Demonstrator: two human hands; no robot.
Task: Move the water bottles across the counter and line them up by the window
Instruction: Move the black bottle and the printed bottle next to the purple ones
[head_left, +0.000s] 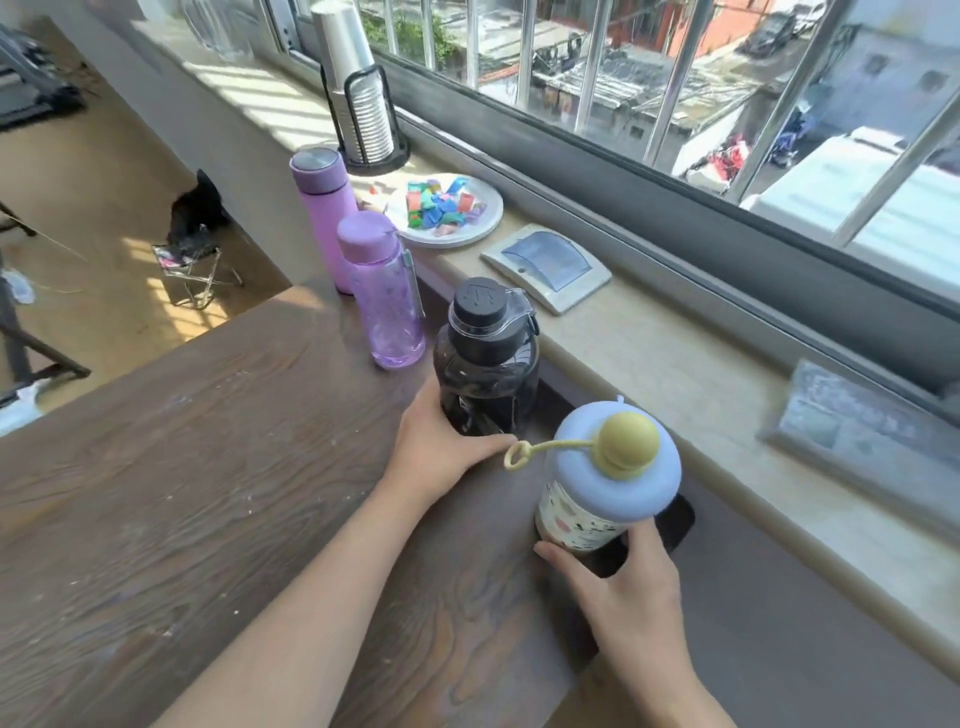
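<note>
Along the window side of the wooden counter (182, 441) stand several bottles in a row. Farthest is a tall matte purple flask (324, 208), then a clear purple bottle (387, 296). A dark smoky jug with a black cap (485, 358) comes after them, and my left hand (441, 452) grips its lower body. Nearest is a patterned bottle with a blue lid and yellow knob (608, 473); my right hand (618, 577) holds its base. Both bottles stand upright.
A pale stone sill (675, 374) runs under the barred window. On it sit a cup stack in a black holder (358, 98), a white plate of colourful pieces (447, 208), a flat grey device (545, 267) and a grey block (862, 421). Left of the counter the floor drops away.
</note>
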